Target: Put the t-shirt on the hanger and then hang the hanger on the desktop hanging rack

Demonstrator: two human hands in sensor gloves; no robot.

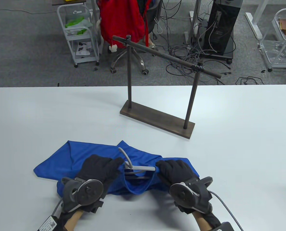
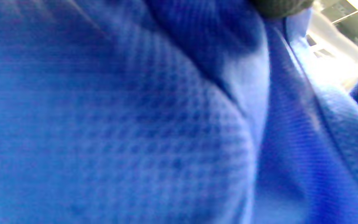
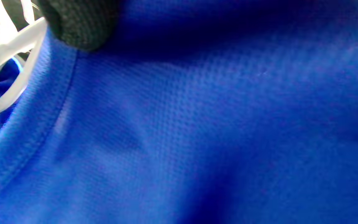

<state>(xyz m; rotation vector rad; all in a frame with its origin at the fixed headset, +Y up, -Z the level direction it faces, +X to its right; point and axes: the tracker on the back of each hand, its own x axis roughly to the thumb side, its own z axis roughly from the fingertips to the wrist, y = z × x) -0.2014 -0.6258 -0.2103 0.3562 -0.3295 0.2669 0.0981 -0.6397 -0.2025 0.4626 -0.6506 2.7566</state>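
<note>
A blue t-shirt (image 1: 68, 157) lies crumpled on the white table (image 1: 229, 144) near its front edge. A grey plastic hanger (image 1: 143, 168) sits in its neck opening, hook (image 1: 123, 154) sticking out toward the rack. My left hand (image 1: 114, 166) pinches the collar by the hook. My right hand (image 1: 161, 168) grips the shirt's shoulder over the hanger's right arm. Blue mesh fabric (image 2: 135, 124) fills the left wrist view; in the right wrist view the collar seam (image 3: 42, 102), a pale hanger part (image 3: 11, 46) and a gloved fingertip (image 3: 76, 21) show. The dark rack (image 1: 157, 115) stands behind, bar bare.
Beyond the table's far edge are a chair with a red garment (image 1: 121, 19), a white cart (image 1: 82, 36), a black computer tower (image 1: 220, 28) and loose cables on the floor. A grey cable (image 1: 227, 209) trails from my right wrist.
</note>
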